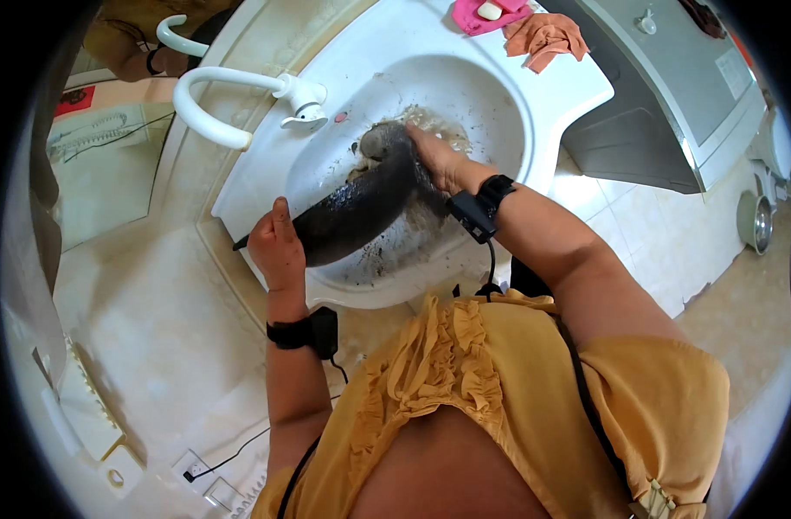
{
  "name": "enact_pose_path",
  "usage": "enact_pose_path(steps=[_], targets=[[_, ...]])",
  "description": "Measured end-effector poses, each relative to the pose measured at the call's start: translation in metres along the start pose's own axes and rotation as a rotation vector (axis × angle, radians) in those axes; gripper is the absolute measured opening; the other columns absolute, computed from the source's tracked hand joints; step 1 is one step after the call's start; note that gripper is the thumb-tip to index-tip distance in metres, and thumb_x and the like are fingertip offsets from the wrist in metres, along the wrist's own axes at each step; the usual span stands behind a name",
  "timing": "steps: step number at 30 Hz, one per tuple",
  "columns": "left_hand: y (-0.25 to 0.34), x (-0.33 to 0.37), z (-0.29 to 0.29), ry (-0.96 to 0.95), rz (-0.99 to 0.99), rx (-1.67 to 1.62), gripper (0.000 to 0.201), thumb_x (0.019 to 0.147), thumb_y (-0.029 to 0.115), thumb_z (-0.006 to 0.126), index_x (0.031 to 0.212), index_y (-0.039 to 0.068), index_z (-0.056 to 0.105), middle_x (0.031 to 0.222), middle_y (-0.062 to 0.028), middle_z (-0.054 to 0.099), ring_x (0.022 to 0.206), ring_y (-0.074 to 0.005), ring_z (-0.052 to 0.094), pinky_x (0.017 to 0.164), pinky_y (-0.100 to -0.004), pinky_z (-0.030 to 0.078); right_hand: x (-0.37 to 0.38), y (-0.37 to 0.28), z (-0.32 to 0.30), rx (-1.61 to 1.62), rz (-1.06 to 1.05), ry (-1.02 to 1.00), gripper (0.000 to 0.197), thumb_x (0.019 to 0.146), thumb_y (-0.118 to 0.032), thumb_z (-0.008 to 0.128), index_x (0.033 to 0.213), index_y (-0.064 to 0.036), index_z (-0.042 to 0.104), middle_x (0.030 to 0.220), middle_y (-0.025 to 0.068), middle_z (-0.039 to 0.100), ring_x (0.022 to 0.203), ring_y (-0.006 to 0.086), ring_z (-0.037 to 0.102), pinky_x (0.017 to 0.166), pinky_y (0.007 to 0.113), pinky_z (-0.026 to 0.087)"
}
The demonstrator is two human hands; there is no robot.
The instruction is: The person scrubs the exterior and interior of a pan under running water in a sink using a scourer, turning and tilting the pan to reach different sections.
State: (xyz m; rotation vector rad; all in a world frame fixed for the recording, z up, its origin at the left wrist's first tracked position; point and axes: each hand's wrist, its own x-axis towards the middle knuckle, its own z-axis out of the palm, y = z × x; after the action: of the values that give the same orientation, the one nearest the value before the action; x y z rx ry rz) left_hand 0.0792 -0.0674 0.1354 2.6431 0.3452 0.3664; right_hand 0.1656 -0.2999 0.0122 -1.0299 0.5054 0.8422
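A long, dark, wet thing [361,212] with a shiny surface lies slantwise across the white washbasin [508,91]; its kind is not clear. Its right part bends upward to a grey, rounded end [384,141]. At the lower left, my left hand [279,245] is closed on the narrower end, thumb raised, the other fingers partly hidden. My right hand [443,160] grips the bent right part near the grey end, its fingertips out of sight behind it. Murky brownish water and dark specks of dirt lie around it in the bowl.
The white curved tap [214,108] with its lever rises at the basin's upper left. A pink soap dish [486,13] and an orange cloth [547,39] rest on the far rim. A grey appliance [655,95] stands to the right, with a metal bowl [759,223] beyond it.
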Motion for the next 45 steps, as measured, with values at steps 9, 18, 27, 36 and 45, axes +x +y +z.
enact_pose_path(steps=[9,18,27,36,45], targets=[[0.036,-0.001,-0.056,0.043,-0.019,-0.081,0.057,0.107,0.045,0.043,0.065,0.006,0.039,0.061,0.0028,0.034,0.06,-0.0097,0.03,0.054,-0.0304,0.026,0.013,0.017,-0.021,-0.301,-0.731,0.082,0.074,0.104,-0.059,0.028,0.122,0.0049,0.061,0.112,0.0241,0.069,0.106,0.039,0.063,0.099,0.041,0.045],[0.098,-0.016,-0.125,0.187,-0.072,-0.562,0.049,0.108,0.043,0.04,0.083,0.005,0.056,0.076,0.0003,0.054,0.068,-0.0098,0.052,0.062,-0.0262,0.045,-0.115,-0.14,-0.02,-0.896,-1.46,0.119,0.058,0.103,-0.048,0.037,0.11,0.0031,0.064,0.095,0.0258,0.066,0.09,0.0377,0.064,0.087,0.044,0.048],[0.093,-0.015,-0.095,0.28,-0.158,-1.29,0.053,0.105,0.043,0.048,0.115,-0.007,0.064,0.11,-0.0179,0.07,0.099,-0.0264,0.07,0.088,-0.038,0.058,-0.241,-0.221,0.047,-1.124,-1.254,0.032,0.081,0.102,-0.064,0.029,0.103,0.008,0.068,0.094,0.0303,0.068,0.095,0.0428,0.065,0.089,0.044,0.048],[0.071,-0.01,-0.062,0.27,-0.301,-1.551,0.057,0.103,0.046,0.05,0.124,-0.006,0.059,0.124,-0.0187,0.065,0.112,-0.0299,0.064,0.098,-0.0422,0.053,-0.244,-0.225,0.065,-1.298,-1.201,0.17,0.086,0.098,-0.068,0.037,0.104,0.0126,0.066,0.098,0.0375,0.065,0.101,0.0503,0.063,0.09,0.05,0.047],[0.033,-0.021,-0.05,0.214,-0.388,-1.621,0.058,0.105,0.05,0.043,0.135,0.001,0.054,0.137,-0.0145,0.059,0.123,-0.0295,0.059,0.104,-0.0431,0.049,-0.195,-0.231,0.12,-1.642,-1.191,0.053,0.087,0.1,-0.069,0.026,0.098,0.0072,0.07,0.1,0.0383,0.063,0.104,0.0527,0.059,0.093,0.05,0.045]])
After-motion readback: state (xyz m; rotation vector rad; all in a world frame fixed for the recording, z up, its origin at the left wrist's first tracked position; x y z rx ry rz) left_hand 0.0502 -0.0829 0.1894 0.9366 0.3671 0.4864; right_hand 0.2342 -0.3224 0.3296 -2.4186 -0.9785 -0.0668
